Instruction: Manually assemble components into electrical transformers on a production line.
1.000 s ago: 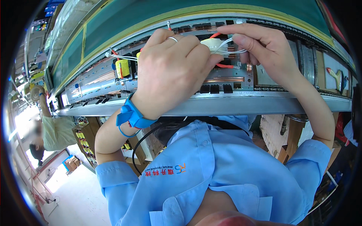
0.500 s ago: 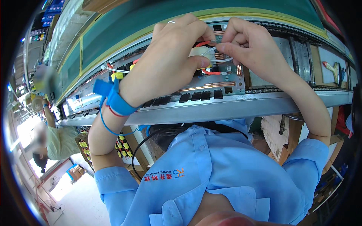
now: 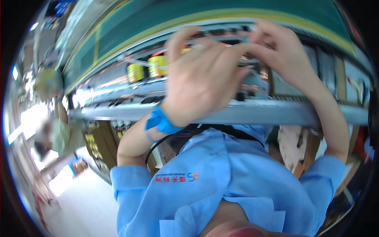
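Observation:
My left hand [image 3: 205, 75] is raised over a long grey chassis [image 3: 256, 112] full of electronic parts, back of the hand toward me, fingers stretched to the right. My right hand [image 3: 280, 51] meets those fingertips above the circuit area, its fingers curled. The picture is motion-blurred, and whatever lies between the fingertips is hidden. A blue strap [image 3: 160, 120] circles my left wrist, with a dark cord hanging from it. Two yellow cylindrical parts [image 3: 158, 65] stand inside the chassis, left of my left hand.
A green panel with a yellow edge [image 3: 158, 23] runs behind the chassis. Another person [image 3: 59, 134] in a pale top stands blurred at the far left on a light floor. Wooden shelving [image 3: 102, 142] sits under the bench.
The view swung and blurred. My left hand shifted so its back covers the white connector with red wires that both hands pinched earlier; the connector no longer shows.

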Demonstrator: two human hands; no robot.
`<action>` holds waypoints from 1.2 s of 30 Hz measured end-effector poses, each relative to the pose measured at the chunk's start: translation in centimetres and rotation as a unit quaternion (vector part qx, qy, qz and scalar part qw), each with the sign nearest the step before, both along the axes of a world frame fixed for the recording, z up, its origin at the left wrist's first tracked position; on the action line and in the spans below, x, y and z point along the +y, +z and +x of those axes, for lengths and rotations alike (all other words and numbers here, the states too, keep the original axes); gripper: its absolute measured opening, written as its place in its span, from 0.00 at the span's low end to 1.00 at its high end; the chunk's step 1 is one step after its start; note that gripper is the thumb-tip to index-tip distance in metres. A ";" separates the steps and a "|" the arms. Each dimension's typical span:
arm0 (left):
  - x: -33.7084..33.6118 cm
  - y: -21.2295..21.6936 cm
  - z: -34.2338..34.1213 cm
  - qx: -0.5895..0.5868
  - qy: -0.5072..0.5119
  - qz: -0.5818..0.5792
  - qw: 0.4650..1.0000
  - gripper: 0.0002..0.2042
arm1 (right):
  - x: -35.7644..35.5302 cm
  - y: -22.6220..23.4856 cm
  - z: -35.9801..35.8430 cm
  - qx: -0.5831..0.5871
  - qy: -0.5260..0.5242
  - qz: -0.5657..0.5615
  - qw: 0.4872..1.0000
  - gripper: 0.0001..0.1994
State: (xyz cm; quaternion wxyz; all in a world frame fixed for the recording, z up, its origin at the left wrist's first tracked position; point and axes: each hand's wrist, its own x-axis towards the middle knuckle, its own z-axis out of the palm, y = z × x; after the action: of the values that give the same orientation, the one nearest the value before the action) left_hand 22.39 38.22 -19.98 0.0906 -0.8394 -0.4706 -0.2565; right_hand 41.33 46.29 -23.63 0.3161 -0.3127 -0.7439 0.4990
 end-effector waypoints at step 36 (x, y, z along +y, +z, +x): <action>-17.7 -3.5 -15.4 -0.087 0.343 -0.009 0.935 0.09 | -4.8 9.1 -15.8 -0.123 0.237 0.507 0.820 0.17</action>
State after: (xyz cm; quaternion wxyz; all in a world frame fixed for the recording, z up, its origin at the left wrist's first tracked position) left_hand 7.02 20.49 -23.51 0.1240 -0.6020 -0.7385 -0.2770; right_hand 25.58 41.53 -14.49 0.2076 0.0184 -0.9756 0.0685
